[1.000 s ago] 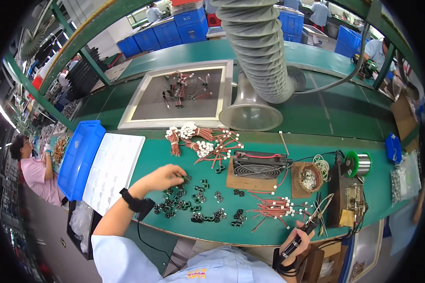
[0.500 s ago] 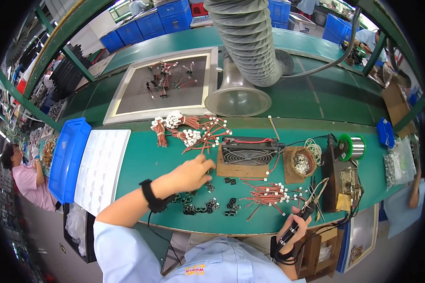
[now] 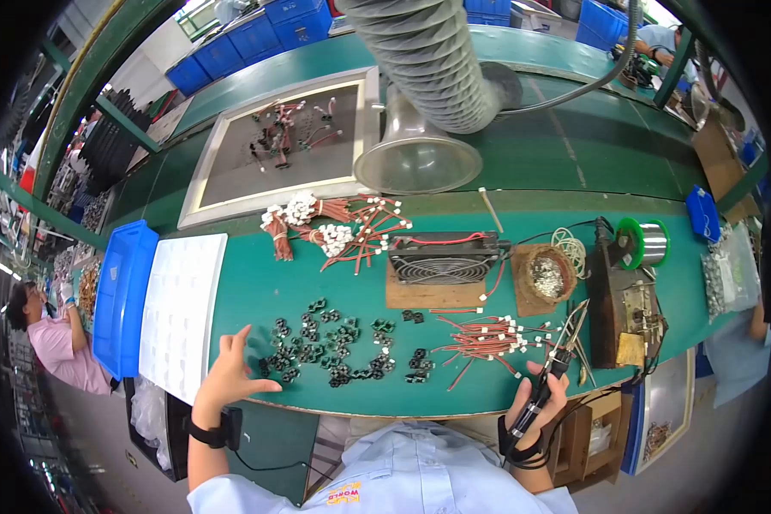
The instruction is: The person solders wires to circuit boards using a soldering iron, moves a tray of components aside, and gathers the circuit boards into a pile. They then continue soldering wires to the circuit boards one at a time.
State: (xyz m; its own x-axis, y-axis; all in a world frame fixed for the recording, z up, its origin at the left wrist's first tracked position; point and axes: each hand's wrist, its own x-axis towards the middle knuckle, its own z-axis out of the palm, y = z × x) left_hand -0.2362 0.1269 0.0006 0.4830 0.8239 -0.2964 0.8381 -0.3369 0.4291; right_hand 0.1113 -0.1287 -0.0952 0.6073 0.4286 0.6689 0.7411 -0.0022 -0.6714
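Note:
My left hand [image 3: 231, 374] hovers at the near left of the green bench mat, thumb and forefinger spread with nothing between them. Just right of it lies a loose spread of small black-and-green components [image 3: 338, 338]. A smaller cluster of the same parts [image 3: 419, 367] sits further right. In my right hand [image 3: 544, 398] is a soldering iron [image 3: 533, 409] with a black handle, its tip end pointing away from me. Red wire leads with white connectors [image 3: 488, 343] lie fanned out just left of that hand. Bundled red leads [image 3: 317, 224] rest at the back left.
A black fan [image 3: 444, 259] stands mid-bench, beside a round pot [image 3: 548, 276], a solder spool [image 3: 644, 244] and a dark box [image 3: 612, 308]. An extraction hood [image 3: 417, 163] hangs behind. At left are a white tray [image 3: 180, 308] and blue bin [image 3: 122, 300]; a framed screen [image 3: 231, 163] lies beyond.
My left hand has drawn back from the wire bundles toward the near left, its fingers now spread, uncovering the components. My right hand keeps the soldering iron in nearly the same spot.

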